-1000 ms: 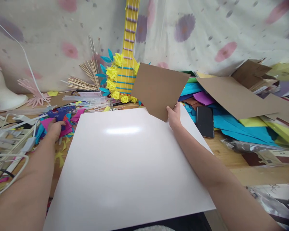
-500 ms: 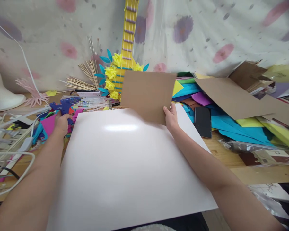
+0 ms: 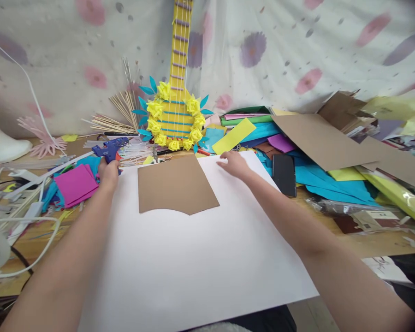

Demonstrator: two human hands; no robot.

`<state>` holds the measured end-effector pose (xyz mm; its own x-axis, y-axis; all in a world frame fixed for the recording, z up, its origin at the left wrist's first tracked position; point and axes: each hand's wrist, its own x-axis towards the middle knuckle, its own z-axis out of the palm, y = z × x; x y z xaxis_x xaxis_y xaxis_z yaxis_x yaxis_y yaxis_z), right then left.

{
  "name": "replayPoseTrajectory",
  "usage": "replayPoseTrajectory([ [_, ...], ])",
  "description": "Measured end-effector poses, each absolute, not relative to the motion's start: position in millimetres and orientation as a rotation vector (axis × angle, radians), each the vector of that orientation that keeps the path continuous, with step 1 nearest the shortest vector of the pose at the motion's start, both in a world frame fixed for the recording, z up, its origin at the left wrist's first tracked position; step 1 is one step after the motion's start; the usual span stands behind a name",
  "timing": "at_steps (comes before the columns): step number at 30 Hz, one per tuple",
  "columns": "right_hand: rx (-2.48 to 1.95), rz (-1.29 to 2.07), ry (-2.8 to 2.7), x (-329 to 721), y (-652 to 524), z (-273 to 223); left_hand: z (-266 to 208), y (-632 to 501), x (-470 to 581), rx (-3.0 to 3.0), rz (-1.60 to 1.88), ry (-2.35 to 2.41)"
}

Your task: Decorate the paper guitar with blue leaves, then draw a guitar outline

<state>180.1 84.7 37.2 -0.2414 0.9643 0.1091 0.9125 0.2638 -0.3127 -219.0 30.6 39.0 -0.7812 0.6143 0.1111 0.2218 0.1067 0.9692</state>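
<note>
My left hand (image 3: 108, 173) is closed around the handle of a blue hot glue gun (image 3: 111, 148), held up at the left edge of a large white board (image 3: 207, 258). A piece of brown cardboard (image 3: 174, 186) with a curved, pointed lower edge lies on the board's far half. To its right, my right hand (image 3: 234, 164) hovers over the board's far edge, fingers apart and holding nothing. Just beyond the board stands a yellow paper guitar (image 3: 177, 113) trimmed with yellow paper flowers and blue leaves.
Magenta paper squares (image 3: 76, 184) and white cables (image 3: 51, 221) lie on the left. Blue paper sheets (image 3: 335, 184), a black phone (image 3: 284, 175) and a large cardboard sheet (image 3: 323, 138) are on the right. Wooden sticks (image 3: 115, 120) lean at the back.
The cardboard piece has gone from my right hand onto the white board, and that hand has let go. My left hand has brought the glue gun rightward, closer to the board.
</note>
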Motion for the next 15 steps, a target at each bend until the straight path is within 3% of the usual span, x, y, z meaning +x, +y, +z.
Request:
replayPoseTrajectory([
  [2,-1.757,0.055,-2.306,198.7,104.6,35.3,32.3,30.5,-214.5,0.823,1.699,2.073],
  [8,-1.758,-0.103,-2.418,204.1,112.2,25.6,15.9,27.5,-204.1,0.804,1.75,2.059],
  [15,-1.781,0.196,-2.427,189.2,86.7,31.0,9.3,28.6,-194.1,0.905,1.7,2.089],
])
